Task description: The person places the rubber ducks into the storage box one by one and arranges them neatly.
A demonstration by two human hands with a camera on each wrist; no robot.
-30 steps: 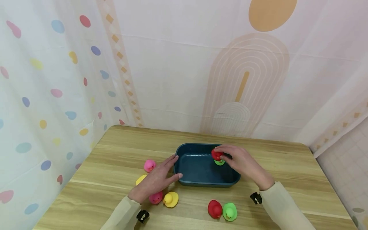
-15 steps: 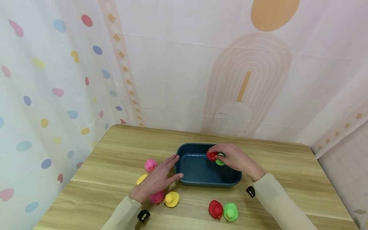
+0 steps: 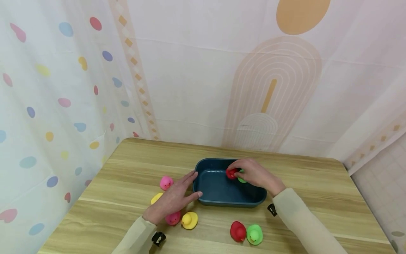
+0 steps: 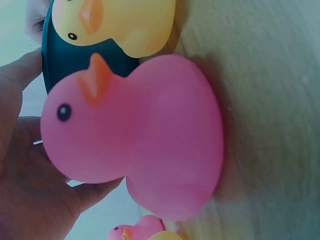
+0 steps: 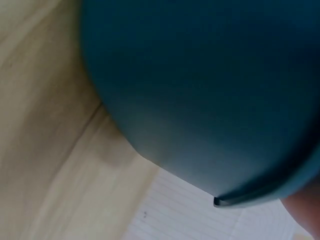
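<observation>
A dark blue rectangular tray (image 3: 219, 203) stands on the wooden table. Inside it, toward the back right, my right hand (image 3: 255, 173) pinches a red rubber duck (image 3: 230, 173) between thumb and fingers. Right beside that duck is a green rubber duck (image 3: 242, 178), partly covered by the same hand. My left hand (image 3: 172, 199) lies at the tray's left rim with fingers extended and thumb at the near corner. In the left wrist view a pink rubber duck (image 4: 165, 135) is large in front of the left palm. The tray's outer wall (image 5: 190, 100) hides most of the right hand in the right wrist view.
Left of the tray sit a pink duck (image 3: 166, 182) and a yellow duck (image 3: 156, 198), the latter partly behind the left hand. Another yellow duck (image 3: 189, 220) is nearer the front. A red duck (image 3: 238, 231) and a green duck (image 3: 254, 234) stand side by side before the tray.
My right hand has moved left and slightly lower within the tray, carrying the red rubber duck from over the green one to its left side. The left hand keeps its place at the rim.
</observation>
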